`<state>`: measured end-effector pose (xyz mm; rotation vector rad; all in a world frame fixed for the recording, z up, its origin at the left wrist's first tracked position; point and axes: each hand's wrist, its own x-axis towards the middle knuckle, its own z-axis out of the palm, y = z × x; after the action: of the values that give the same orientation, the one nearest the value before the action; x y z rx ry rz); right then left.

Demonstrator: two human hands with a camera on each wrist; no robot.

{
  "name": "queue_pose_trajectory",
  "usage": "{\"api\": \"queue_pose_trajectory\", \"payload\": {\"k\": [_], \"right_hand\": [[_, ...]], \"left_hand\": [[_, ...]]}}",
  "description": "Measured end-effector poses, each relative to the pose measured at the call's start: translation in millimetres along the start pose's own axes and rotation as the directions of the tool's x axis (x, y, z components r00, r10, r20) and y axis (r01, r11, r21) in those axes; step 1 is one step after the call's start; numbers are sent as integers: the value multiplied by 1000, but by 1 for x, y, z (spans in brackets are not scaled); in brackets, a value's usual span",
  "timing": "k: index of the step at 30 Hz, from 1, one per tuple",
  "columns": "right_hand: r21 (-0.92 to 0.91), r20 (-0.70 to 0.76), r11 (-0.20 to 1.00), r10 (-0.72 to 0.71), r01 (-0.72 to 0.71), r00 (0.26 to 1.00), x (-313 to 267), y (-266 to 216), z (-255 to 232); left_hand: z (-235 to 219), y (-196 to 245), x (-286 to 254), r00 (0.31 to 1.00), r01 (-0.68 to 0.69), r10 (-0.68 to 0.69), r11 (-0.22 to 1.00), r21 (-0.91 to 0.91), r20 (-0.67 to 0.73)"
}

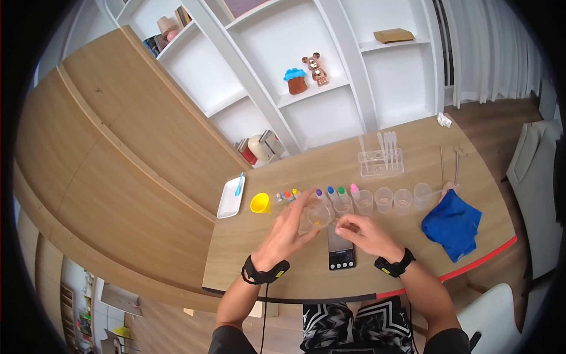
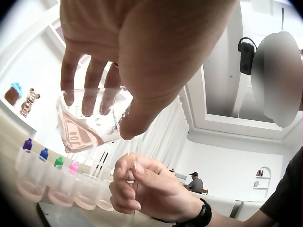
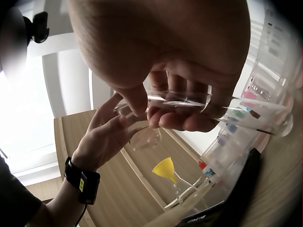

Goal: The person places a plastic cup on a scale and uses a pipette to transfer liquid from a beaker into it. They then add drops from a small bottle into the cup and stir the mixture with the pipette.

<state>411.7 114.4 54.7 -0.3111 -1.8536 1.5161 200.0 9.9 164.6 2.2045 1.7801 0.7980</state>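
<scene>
- Beaker [image 1: 319, 215]: your left hand [image 1: 287, 231] holds this clear plastic cup at the centre of the head view, lifted and tilted above the black scale [image 1: 341, 250]; fingers and thumb curl round its wall.
- In the left wrist view the beaker [image 2: 90, 124] shows printed graduation marks, and "100" can be read on its side.
- Your right hand [image 1: 364, 233] sits just right of the beaker, fingers curled, pinching a thin clear pipette [image 3: 227, 111] whose tip points toward the cup.
- Behind the hands, across the middle of the frame, a row of small dropper bottles [image 1: 330, 192] with coloured caps and clear cups [image 1: 384, 199] stands on the desk [image 1: 259, 259]; no labels are readable.
- Yellow funnel [image 1: 260, 203] and white tray [image 1: 230, 197] lie at centre left; a blue cloth [image 1: 453, 223] lies at right.
</scene>
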Motion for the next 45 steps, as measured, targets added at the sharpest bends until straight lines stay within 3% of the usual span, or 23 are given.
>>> {"api": "queue_pose_trajectory", "payload": {"k": [13,28,31,37,45], "right_hand": [[-133,-21,991,-9,6,1000,0,-6,-2],[-164,-14,986,-23,20,1000,0,-7,-3],[-174,-7,985,-19,18,1000,0,-7,-3],[-251,9,967,-30,31,1000,0,-3,-4],[-282,9,959,-10,13,1000,-1,-5,-3]], "left_hand": [[2,4,7,997,-67,65,997,42,41],[-5,16,14,987,-144,128,970,197,93],[-8,26,15,986,-147,113,940,307,126],[-10,32,17,980,-129,67,929,346,186],[-10,41,23,962,-256,170,837,484,214]]}}
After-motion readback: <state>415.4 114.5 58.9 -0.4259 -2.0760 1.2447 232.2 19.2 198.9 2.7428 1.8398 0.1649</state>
